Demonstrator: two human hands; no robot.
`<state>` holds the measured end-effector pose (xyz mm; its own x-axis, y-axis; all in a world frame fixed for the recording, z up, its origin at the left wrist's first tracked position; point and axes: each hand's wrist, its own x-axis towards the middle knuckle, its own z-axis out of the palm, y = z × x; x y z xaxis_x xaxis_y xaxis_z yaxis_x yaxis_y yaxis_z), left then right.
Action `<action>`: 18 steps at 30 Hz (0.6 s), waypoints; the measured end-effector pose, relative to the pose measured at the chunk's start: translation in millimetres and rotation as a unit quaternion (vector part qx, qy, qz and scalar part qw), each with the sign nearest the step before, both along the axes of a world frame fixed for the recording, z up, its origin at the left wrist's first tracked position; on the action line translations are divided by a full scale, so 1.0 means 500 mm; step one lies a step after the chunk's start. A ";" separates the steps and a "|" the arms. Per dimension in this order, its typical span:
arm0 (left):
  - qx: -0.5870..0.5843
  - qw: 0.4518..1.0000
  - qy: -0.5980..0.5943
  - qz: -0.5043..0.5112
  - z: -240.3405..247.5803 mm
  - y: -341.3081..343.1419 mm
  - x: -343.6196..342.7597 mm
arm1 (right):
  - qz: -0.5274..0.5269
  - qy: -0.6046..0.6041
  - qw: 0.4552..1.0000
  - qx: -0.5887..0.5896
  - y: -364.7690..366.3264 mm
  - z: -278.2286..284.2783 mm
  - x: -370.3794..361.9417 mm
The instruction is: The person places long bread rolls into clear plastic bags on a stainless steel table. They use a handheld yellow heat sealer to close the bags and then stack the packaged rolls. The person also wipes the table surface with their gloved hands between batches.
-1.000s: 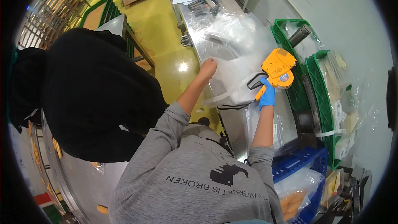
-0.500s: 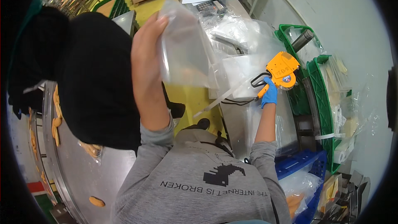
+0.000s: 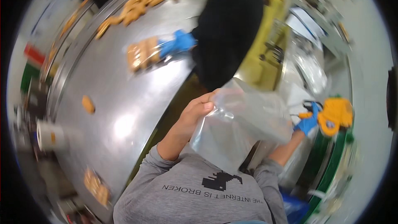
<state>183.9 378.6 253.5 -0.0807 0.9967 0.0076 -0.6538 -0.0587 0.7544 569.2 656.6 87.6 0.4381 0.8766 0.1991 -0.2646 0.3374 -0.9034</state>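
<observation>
Bare and pinched at the fingertips, my left hand (image 3: 194, 116) grips clear plastic bags (image 3: 226, 135) by an edge in front of my chest. They look flat, and I cannot tell how many there are. My right hand (image 3: 307, 123), in a blue glove, is wrapped round the handle of an orange pricing gun (image 3: 336, 114) off to the right. Part of my right forearm is behind the plastic.
A metal table (image 3: 112, 99) fills the left side, with a pile of bread rolls (image 3: 141, 6) and a single roll (image 3: 88, 104). Across it, a blue-gloved co-worker's hand (image 3: 178, 43) touches a bag of rolls (image 3: 143, 54). Another bagged pack (image 3: 96, 187) lies nearer. A green crate (image 3: 331, 161) stands at right.
My view has swung left over the metal table. My left hand has come lower, still holding the bags, and the pricing gun stays in my right hand. The co-worker's gloved hand now shows.
</observation>
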 end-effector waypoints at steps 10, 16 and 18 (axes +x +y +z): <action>0.086 0.887 -0.123 0.437 -0.036 -0.352 -0.349 | 0.232 -0.071 0.955 0.173 -0.296 0.366 -0.362; 0.057 0.764 -0.029 0.642 0.009 -0.521 -0.476 | 0.436 -0.108 0.865 0.224 -0.435 0.300 -0.630; -0.012 0.742 0.009 0.671 -0.116 -0.610 -0.496 | 0.533 -0.131 0.819 0.170 -0.485 0.264 -0.708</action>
